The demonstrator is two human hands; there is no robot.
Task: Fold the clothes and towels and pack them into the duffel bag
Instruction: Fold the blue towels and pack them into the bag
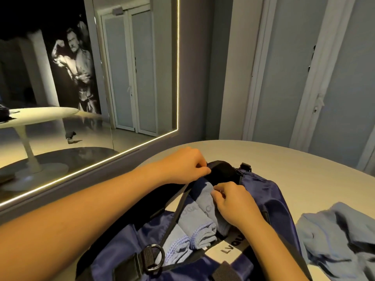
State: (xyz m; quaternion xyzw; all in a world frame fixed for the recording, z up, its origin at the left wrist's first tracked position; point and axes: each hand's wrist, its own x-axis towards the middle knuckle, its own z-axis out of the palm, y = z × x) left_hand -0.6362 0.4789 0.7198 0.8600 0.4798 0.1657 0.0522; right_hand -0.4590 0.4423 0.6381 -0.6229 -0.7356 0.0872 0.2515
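The left hand (188, 165) is curling its fingers and pinching the rim of the black end panel (223, 171) at the far end of the duffel bag (267, 191). The right hand (233, 203) is reaching into the open top just beside it. Its thumb and fingers are bunching together at the far tip of a folded towel, but I cannot tell whether they are gripping the towel, the bag's edge or nothing at all.

The folded towels (194, 228), light blue with stitched hems, are lying side by side inside the navy bag, running lengthwise under the right hand. A black strap (172, 222) is crossing the opening on a slant, ending near the camera in a metal D-ring (155, 258). A white label (223, 252) with dark lettering is showing at the near edge of the opening.

The bag is sitting on a pale rounded surface (294, 159). To its right, just beside the bag, a loose light blue garment (341, 236) is lying crumpled and unfolded on the same surface.

To the left, a large wall mirror (81, 88) is standing behind the arms, with a lit strip (178, 67) glowing along its edge. Pale doors (284, 67) are lining the wall beyond the surface.
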